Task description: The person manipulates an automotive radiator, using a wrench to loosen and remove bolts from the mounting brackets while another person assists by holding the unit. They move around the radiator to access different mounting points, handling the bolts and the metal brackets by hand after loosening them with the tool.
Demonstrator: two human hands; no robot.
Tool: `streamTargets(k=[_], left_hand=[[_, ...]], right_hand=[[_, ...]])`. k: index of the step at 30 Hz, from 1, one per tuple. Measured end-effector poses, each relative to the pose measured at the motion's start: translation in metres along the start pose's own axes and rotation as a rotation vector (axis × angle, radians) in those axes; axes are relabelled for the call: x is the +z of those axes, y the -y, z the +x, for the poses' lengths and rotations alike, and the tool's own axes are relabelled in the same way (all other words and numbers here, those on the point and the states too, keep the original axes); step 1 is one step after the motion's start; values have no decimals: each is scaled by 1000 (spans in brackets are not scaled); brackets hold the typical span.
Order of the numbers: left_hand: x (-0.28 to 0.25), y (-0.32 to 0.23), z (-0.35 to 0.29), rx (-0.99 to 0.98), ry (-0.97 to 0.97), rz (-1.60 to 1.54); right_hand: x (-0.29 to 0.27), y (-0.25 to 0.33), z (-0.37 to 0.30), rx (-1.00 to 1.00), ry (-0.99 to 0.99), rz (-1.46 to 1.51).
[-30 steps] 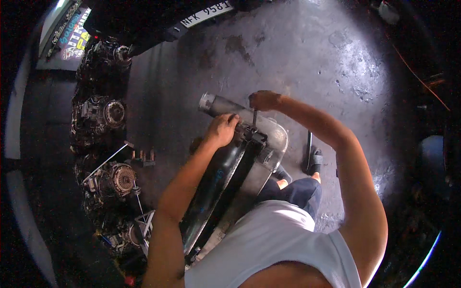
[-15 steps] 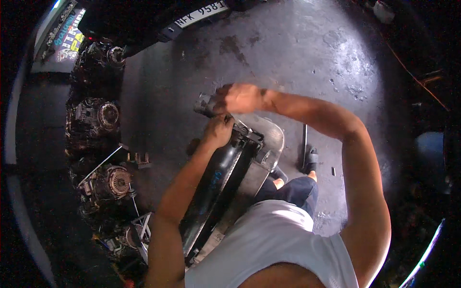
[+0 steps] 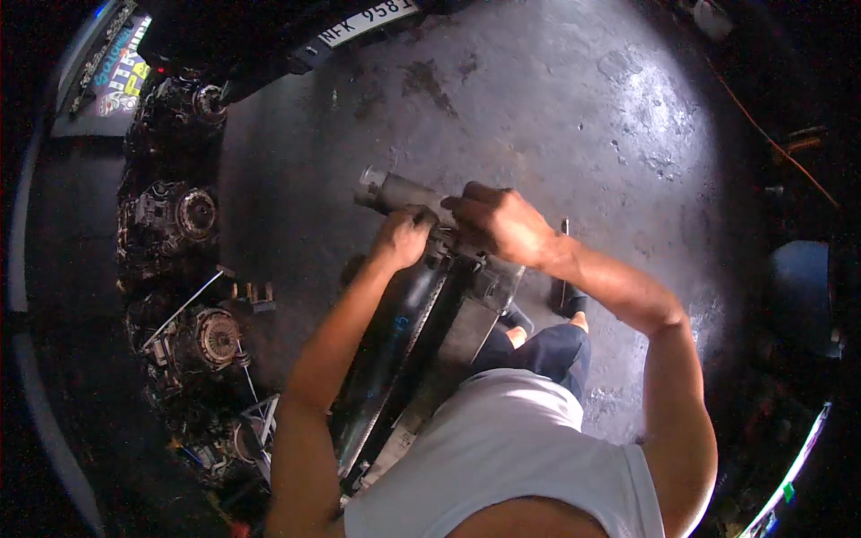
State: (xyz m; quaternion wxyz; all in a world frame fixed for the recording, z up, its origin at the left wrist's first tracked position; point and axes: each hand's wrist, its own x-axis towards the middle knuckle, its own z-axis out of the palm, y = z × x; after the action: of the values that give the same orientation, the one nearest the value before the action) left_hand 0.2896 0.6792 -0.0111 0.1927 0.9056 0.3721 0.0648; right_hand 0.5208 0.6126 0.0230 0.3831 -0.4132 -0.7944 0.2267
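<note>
A long black radiator [image 3: 392, 332] stretches away from my body at a slant, with a grey metal unit [image 3: 446, 354] along its right side. A wide grey pipe [image 3: 404, 192] lies across the far end. My left hand [image 3: 405, 236] is closed at the radiator's far left corner, its fingertips against the pipe's near side. Over the right part of the pipe, my right hand [image 3: 500, 222] curls its fingers down. It hides the pipe's right portion and the fittings beneath, so the exact grip of both hands is partly covered.
Several greasy transmission-like units [image 3: 193, 213] line the floor on the left, one with a round clutch cover [image 3: 218, 338]. A dark vehicle with a white plate [image 3: 368, 22] stands at the far side. A thin bar [image 3: 564, 255] is beside my foot [image 3: 576, 305].
My right hand has moved right and nearer from the pipe's left end, uncovering that end. The curved silver section seen earlier is now mostly hidden behind it. My left hand has barely moved.
</note>
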Motion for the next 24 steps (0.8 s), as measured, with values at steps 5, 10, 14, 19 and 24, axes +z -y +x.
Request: streamTargets(k=[5,10,14,19,24], left_hand=[[-6,-10,-3,-193,32,-92],[-24,-34,7,-361,92,-88],[-25,-27,4,-288,182,-62],[-25,-28,4,-127,129,33],[-23,-28,7,-303,141,-97]], right_hand=[[-12,12,-11,32,-169,76],[-9,12,-16,-32,-111,12],[-8,13,-18,-42,-82,-5],[-5,12,-25,-32,-91,9],[-12,25,-33,16,-21,30]])
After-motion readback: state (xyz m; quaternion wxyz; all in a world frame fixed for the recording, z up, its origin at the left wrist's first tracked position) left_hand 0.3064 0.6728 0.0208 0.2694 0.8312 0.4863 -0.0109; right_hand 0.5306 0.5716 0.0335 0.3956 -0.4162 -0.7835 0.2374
